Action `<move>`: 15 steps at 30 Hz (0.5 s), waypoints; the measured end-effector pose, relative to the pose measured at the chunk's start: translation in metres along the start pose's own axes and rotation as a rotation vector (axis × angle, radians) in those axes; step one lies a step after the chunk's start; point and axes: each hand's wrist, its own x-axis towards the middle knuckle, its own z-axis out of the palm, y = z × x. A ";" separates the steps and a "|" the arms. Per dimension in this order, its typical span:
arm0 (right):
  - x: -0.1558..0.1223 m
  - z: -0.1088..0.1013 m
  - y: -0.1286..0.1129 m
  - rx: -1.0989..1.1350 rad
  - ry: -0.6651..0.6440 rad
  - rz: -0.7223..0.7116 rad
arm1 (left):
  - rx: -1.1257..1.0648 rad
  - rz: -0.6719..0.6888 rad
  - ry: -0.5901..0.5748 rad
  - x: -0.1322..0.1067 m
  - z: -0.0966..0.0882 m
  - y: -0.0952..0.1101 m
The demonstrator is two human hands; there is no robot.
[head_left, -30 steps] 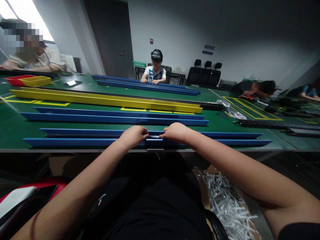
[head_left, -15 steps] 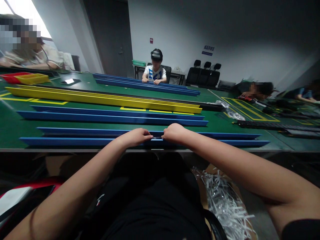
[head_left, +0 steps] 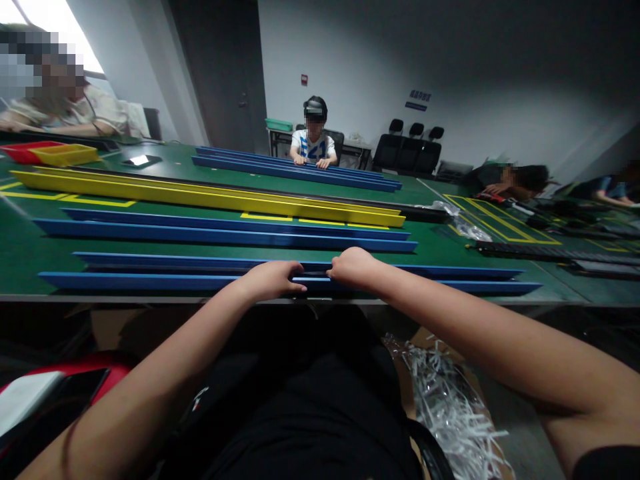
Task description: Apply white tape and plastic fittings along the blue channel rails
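The nearest blue channel (head_left: 150,281) lies lengthwise along the front edge of the green table, its two long walls upright with a dark gap between them. Over its middle is my left hand (head_left: 273,279), thumb and fingers parted around the near wall, with nothing visible in them. Just to the right, my right hand (head_left: 353,265) is closed with its fingertips down in the gap. Whatever it pinches is too small and dark to make out. A dark strip shows between the hands inside the channel.
Behind lie another blue channel (head_left: 225,233), a yellow channel (head_left: 210,199) and more blue lengths (head_left: 295,175), where a person (head_left: 314,143) sits. Red (head_left: 25,152) and yellow trays (head_left: 65,155) stand left. Shredded paper (head_left: 450,393) fills a box below right. Other people work at both sides.
My left thumb has come away from the fingers and dropped toward the near wall, opening that hand. My right hand stays closed at nearly the same spot.
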 end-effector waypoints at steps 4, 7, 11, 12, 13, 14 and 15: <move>-0.001 0.000 -0.002 0.008 0.007 0.009 | 0.079 -0.001 0.026 -0.003 0.002 0.002; -0.001 0.003 -0.002 -0.008 0.025 0.004 | 0.143 0.009 0.051 -0.006 0.004 0.004; 0.000 0.007 -0.001 -0.033 0.026 -0.011 | 0.234 0.060 0.100 -0.011 0.007 0.004; 0.000 0.007 -0.001 -0.037 0.024 -0.018 | 0.253 0.070 0.112 -0.012 0.008 0.003; 0.000 0.007 -0.001 -0.041 0.023 -0.023 | 0.268 0.079 0.123 -0.013 0.009 0.003; -0.001 0.007 -0.001 -0.045 0.022 -0.023 | 0.279 0.086 0.132 -0.013 0.010 0.002; -0.001 0.007 -0.001 -0.046 0.021 -0.018 | 0.288 0.092 0.141 -0.013 0.011 0.001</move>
